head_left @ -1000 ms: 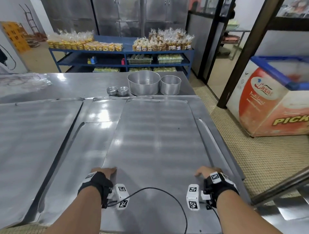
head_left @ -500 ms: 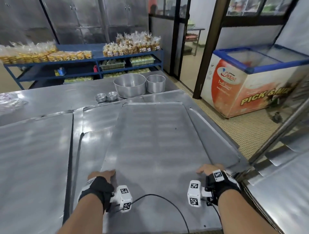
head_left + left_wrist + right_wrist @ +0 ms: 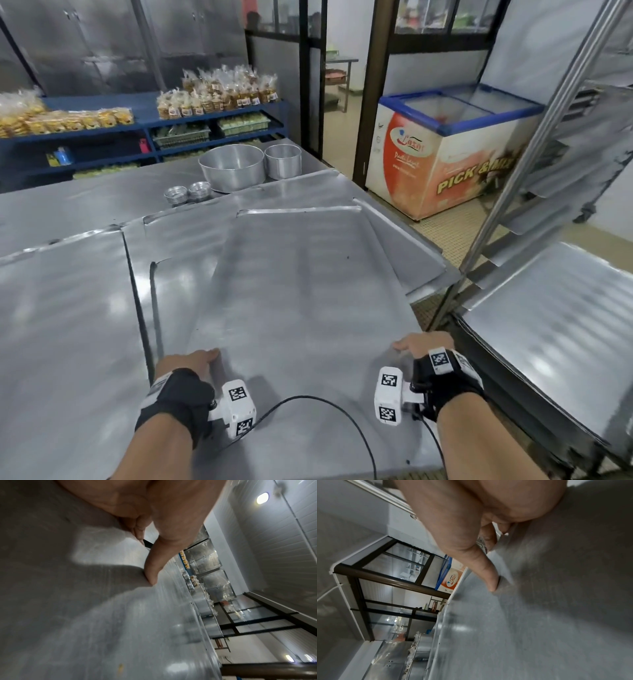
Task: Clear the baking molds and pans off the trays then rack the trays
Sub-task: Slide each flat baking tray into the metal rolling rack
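A large flat metal tray [image 3: 301, 294] is held above the steel table, its far end pointing away from me. My left hand [image 3: 191, 363] grips its near left edge, thumb [image 3: 150, 568] on top and fingers curled under. My right hand [image 3: 416, 346] grips the near right edge the same way, thumb [image 3: 488, 577] pressed on the tray's top [image 3: 556, 601]. More trays [image 3: 68, 325] lie flat on the table to the left and beneath. Two round pans [image 3: 233, 168] and small molds [image 3: 186, 193] stand at the table's far end. The tray rack [image 3: 548, 308] stands at my right.
The rack's slanted steel post [image 3: 513, 171] rises close to the held tray's right edge, with trays [image 3: 565, 332] on its lower shelves. A chest freezer [image 3: 445, 150] stands beyond, on the tiled floor. Blue shelves [image 3: 137, 137] of bagged goods line the back.
The view has swung right, bringing the rack into sight. The tray in both hands has turned rightward and lifted off the stack. Both grips are unchanged.
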Action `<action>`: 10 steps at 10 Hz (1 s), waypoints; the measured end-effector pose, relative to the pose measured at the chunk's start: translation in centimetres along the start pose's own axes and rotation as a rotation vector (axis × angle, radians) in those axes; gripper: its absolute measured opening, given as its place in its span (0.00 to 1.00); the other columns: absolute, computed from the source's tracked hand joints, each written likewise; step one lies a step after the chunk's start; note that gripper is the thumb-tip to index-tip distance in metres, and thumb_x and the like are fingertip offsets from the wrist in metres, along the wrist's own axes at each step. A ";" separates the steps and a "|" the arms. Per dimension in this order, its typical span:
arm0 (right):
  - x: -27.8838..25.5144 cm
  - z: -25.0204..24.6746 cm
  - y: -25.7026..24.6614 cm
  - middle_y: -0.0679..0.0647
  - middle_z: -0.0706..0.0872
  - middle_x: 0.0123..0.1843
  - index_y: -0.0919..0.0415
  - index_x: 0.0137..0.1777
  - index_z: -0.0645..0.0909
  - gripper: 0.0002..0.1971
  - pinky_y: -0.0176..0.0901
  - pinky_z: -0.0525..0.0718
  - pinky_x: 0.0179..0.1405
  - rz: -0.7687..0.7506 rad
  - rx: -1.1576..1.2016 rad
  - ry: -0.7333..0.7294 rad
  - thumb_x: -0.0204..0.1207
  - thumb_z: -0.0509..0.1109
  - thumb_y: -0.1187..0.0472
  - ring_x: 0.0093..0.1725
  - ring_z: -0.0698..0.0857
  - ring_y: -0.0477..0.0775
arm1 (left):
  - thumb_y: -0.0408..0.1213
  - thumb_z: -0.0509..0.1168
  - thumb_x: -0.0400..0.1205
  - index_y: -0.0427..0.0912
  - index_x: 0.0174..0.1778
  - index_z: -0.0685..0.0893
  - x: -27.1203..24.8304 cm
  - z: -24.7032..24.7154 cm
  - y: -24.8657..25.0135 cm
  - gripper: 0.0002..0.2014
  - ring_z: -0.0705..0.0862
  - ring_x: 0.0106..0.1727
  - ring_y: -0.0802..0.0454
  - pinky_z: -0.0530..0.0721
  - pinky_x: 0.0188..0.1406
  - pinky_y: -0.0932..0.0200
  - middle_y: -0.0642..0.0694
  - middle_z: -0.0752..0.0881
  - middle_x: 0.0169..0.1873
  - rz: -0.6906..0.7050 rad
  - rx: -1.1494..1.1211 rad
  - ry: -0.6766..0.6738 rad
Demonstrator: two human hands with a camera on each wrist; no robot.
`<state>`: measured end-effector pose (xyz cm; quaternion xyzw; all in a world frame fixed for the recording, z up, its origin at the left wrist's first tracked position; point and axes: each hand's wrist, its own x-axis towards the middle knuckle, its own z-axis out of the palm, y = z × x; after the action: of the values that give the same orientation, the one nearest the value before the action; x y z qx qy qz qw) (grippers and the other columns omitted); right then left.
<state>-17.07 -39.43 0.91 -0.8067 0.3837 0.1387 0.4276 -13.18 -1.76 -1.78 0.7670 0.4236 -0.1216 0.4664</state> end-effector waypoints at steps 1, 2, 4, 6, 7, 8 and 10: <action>-3.6 0.7 2.8 0.59 0.85 0.68 0.64 0.70 0.81 0.24 0.32 0.78 0.34 0.085 0.151 0.095 0.74 0.77 0.58 0.67 0.84 0.60 | 0.41 0.79 0.74 0.23 0.70 0.76 -1.1 -1.3 -1.8 0.35 0.83 0.63 0.31 0.83 0.61 0.46 0.30 0.82 0.66 0.056 -0.015 0.026; -7.7 0.6 4.9 0.56 0.83 0.70 0.55 0.71 0.81 0.20 0.36 0.83 0.51 0.106 0.091 0.096 0.80 0.71 0.52 0.70 0.82 0.58 | 0.41 0.78 0.75 0.23 0.68 0.78 -4.0 -3.2 -3.4 0.33 0.83 0.65 0.32 0.82 0.64 0.44 0.29 0.82 0.67 0.120 0.098 0.027; -13.5 1.6 9.9 0.65 0.88 0.62 0.70 0.62 0.85 0.21 0.36 0.71 0.25 0.208 0.327 0.244 0.71 0.79 0.60 0.63 0.86 0.62 | 0.36 0.78 0.74 0.23 0.62 0.83 -5.2 -5.1 -4.9 0.25 0.84 0.64 0.31 0.81 0.60 0.42 0.27 0.84 0.62 0.280 0.093 -0.091; -17.3 2.0 11.5 0.61 0.86 0.41 0.70 0.40 0.83 0.13 0.40 0.69 0.22 0.299 0.399 0.348 0.69 0.81 0.61 0.43 0.87 0.60 | 0.40 0.79 0.73 0.27 0.56 0.85 -4.8 -5.5 -3.5 0.22 0.85 0.60 0.32 0.79 0.52 0.48 0.30 0.86 0.58 0.344 0.164 -0.203; -19.4 2.7 12.2 0.57 0.81 0.30 0.73 0.35 0.79 0.16 0.40 0.69 0.18 0.345 0.430 0.411 0.66 0.83 0.63 0.30 0.80 0.55 | 0.44 0.79 0.71 0.31 0.46 0.84 -4.0 -6.0 -1.9 0.20 0.86 0.50 0.35 0.82 0.50 0.51 0.36 0.87 0.49 0.330 0.235 -0.244; -22.0 4.4 12.5 0.58 0.81 0.33 0.71 0.33 0.80 0.13 0.42 0.76 0.26 0.388 0.505 0.484 0.67 0.82 0.64 0.33 0.80 0.56 | 0.41 0.80 0.70 0.29 0.45 0.84 -3.4 -6.4 -1.0 0.20 0.86 0.46 0.37 0.85 0.52 0.50 0.36 0.87 0.46 0.347 0.281 -0.320; -26.1 7.8 14.0 0.51 0.77 0.31 0.48 0.18 0.81 0.20 0.36 0.72 0.24 0.432 0.626 0.509 0.69 0.80 0.62 0.28 0.74 0.47 | 0.38 0.84 0.56 0.27 0.48 0.87 -1.8 -5.8 -0.7 0.28 0.90 0.41 0.35 0.89 0.52 0.40 0.33 0.90 0.42 0.382 0.243 -0.418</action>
<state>-44.05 -24.92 2.51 -0.5485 0.6594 -0.1008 0.5042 -15.97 2.12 1.94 0.8412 0.1491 -0.2365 0.4628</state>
